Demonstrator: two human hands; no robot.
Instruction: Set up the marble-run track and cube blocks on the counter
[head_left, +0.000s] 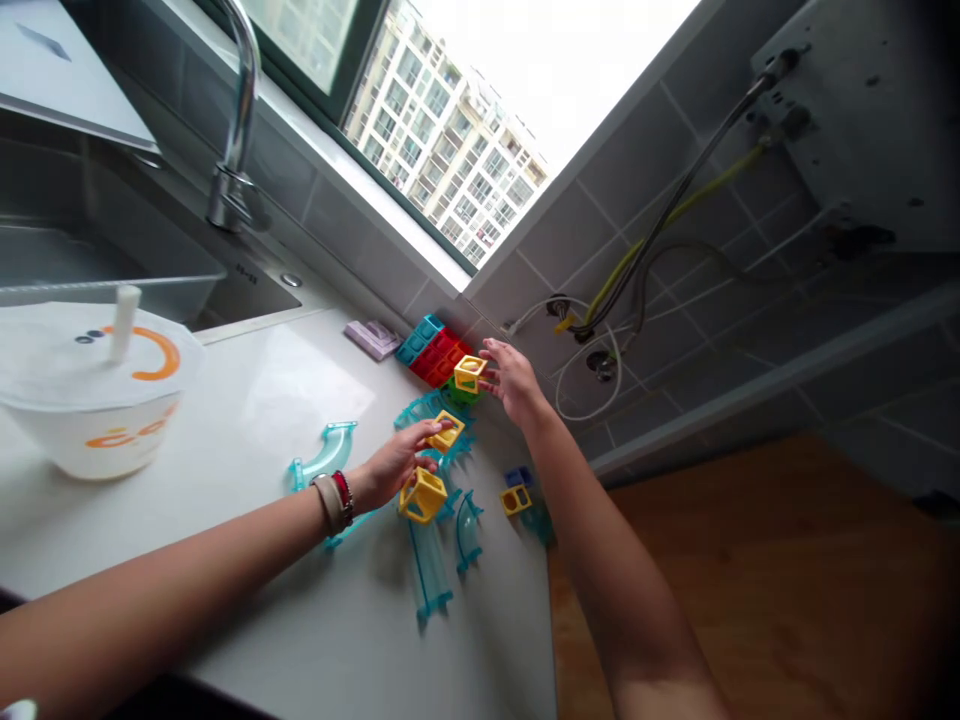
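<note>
My left hand [394,465] is closed on a yellow cube block [446,432], with a second yellow cube block [423,496] just under its fingers; whether it grips that one too I cannot tell. At the back of the counter my right hand [512,382] has its fingers apart beside another yellow cube block [470,373], which sits in front of red blocks [439,357] and above a green block [464,394]. Clear blue track pieces lie around my left hand: a curved one [330,455], a straight one [430,570] and a small curved one [468,532].
A yellow block [516,499] and a dark blue block [518,477] stand near the counter's right edge. At left are a large lidded cup [97,390] with a straw, a sink [172,270] and a faucet [238,130]. A purple piece [373,340] lies near the wall.
</note>
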